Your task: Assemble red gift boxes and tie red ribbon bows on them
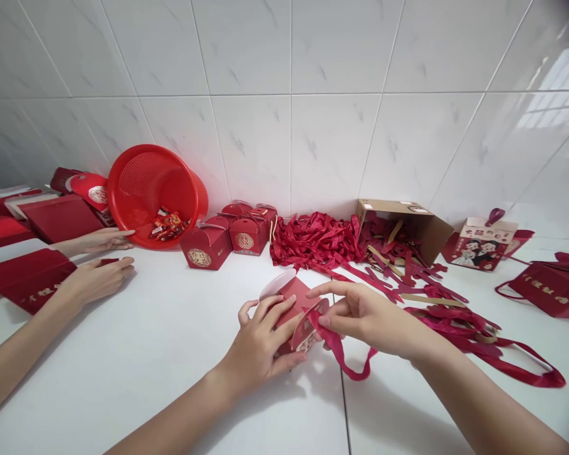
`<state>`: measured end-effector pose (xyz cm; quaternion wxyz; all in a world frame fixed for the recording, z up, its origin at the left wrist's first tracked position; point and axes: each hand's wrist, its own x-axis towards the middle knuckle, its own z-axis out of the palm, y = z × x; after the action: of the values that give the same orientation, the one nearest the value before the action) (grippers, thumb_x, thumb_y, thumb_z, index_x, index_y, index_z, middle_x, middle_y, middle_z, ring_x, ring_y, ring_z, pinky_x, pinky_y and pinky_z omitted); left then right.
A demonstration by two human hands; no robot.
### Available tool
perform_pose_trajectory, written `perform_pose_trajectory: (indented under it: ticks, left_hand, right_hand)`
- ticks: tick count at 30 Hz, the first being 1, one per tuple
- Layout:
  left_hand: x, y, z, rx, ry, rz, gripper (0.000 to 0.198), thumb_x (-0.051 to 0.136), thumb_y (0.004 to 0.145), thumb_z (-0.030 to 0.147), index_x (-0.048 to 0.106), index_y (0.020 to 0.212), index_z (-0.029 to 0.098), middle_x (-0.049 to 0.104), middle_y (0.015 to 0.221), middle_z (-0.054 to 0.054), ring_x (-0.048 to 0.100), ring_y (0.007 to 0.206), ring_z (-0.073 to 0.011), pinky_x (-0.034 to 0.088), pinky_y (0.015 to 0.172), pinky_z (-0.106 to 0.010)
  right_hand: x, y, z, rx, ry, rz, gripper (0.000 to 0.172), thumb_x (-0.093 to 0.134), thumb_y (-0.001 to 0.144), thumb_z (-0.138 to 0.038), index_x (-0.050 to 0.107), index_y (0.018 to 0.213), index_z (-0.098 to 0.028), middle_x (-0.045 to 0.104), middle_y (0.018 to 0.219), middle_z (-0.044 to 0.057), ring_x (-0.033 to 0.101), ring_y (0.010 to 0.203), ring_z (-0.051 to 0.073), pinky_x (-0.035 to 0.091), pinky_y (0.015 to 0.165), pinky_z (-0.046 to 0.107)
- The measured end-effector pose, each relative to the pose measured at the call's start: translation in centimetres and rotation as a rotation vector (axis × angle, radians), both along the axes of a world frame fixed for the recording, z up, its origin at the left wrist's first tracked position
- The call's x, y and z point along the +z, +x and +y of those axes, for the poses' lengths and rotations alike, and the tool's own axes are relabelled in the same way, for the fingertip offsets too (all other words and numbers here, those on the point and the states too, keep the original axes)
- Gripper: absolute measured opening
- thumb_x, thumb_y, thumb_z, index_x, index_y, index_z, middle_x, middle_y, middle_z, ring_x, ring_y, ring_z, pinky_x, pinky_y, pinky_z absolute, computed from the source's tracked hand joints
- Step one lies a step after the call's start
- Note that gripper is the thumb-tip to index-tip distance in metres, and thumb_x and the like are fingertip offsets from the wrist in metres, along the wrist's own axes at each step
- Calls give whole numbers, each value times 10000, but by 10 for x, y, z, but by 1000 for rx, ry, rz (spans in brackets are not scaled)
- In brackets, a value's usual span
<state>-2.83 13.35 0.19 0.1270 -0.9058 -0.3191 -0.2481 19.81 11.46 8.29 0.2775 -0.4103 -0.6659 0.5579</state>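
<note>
In the middle of the table, my left hand (265,335) is closed around the side of a small red gift box (296,297) whose pale-lined flap stands up at the back. My right hand (360,316) pinches a dark red ribbon (346,363) at the box's rounded front flap. From there the ribbon hangs in a loop below my fingers. The box's far side is partly hidden by my hands. Behind lies a heap of red ribbons (315,243), with loose ends trailing toward my right arm.
A co-worker's hands (97,278) are at the left by a red box (33,278). Near them a red plastic basket (196,196) lies tipped with wrapped sweets inside. Finished-looking red boxes (208,243) stand by the wall. A cardboard box (434,230) spills strips; decorated boxes (486,246) stand right.
</note>
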Motion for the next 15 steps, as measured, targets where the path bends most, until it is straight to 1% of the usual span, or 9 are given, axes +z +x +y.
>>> perform_pose_trajectory:
  ticks: [5, 9, 11, 15]
  left_hand:
    - [-1, 0, 0, -12, 11, -13, 508, 497, 841, 545, 578, 1216, 212, 586, 1252, -131, 476, 1129, -316, 213, 923, -445]
    - [0, 1, -1, -8, 24, 6, 498, 481, 849, 550, 581, 1200, 211, 584, 1252, -129, 475, 1127, -313, 210, 914, -439]
    - [0, 1, 0, -12, 32, 11, 502, 481, 852, 547, 570, 1210, 207, 579, 1258, -130, 472, 1131, -311, 204, 912, -438]
    - [0, 1, 1, -23, 46, 13, 505, 496, 848, 541, 561, 1214, 199, 575, 1263, -131, 470, 1136, -308, 192, 913, -441]
  right_hand:
    - [-4, -3, 4, -54, 16, -31, 356, 581, 793, -302, 544, 1137, -217, 570, 618, -30, 458, 516, 97, 341, 479, 208]
    - [-2, 0, 5, -74, 29, -25, 405, 576, 803, -310, 517, 1192, -217, 595, 640, -18, 516, 555, 115, 368, 486, 212]
    - [-1, 1, 5, -66, 27, -41, 411, 582, 800, -310, 517, 1196, -216, 598, 650, -15, 527, 571, 122, 373, 490, 217]
    - [3, 4, 3, -46, 51, -46, 369, 580, 803, -291, 538, 1164, -228, 599, 663, -23, 525, 583, 118, 381, 509, 220]
